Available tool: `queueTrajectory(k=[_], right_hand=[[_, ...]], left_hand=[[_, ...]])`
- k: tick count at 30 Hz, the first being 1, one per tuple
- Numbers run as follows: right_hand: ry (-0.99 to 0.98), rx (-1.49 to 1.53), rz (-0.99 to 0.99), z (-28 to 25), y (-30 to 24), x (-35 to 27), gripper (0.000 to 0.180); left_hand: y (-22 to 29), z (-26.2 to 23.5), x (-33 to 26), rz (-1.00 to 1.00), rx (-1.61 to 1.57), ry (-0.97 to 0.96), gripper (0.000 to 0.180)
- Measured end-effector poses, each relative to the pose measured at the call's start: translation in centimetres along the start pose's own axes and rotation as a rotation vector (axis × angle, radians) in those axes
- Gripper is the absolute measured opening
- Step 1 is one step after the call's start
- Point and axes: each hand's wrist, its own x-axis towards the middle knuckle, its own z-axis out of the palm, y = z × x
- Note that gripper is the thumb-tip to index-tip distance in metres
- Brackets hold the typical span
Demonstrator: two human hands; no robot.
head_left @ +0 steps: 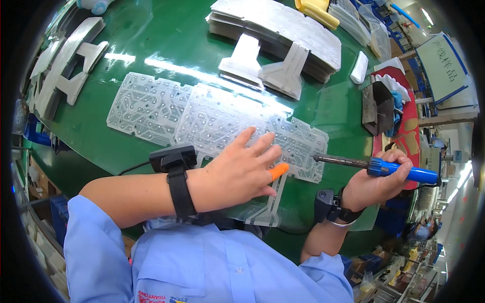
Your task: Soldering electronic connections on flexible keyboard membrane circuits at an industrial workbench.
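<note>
left hand (237, 174) is lying open, flat on the translucent circuit sheet (212, 118); at 3 o'clock, right hand (376, 184) is gripping a blue-handled soldering iron (384, 167).

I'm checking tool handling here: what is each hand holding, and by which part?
The right hand holds a soldering iron by its blue handle. The left hand holds nothing; it presses flat on the clear circuit sheet.
</note>
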Motion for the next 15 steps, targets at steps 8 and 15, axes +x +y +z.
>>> queueTrajectory(k=[8, 15], right_hand=[[0.075, 0.030, 0.079, -0.8, 0.9, 0.9, 0.035], [0.185, 0.071, -0.002, -3.1, 2.2, 3.2, 0.032]], left_hand=[[-1.6, -2.0, -1.1, -0.217, -0.093, 0.034, 0.078], [2.6, -4.2, -6.4, 0.056, 0.080, -0.158, 0.054]])
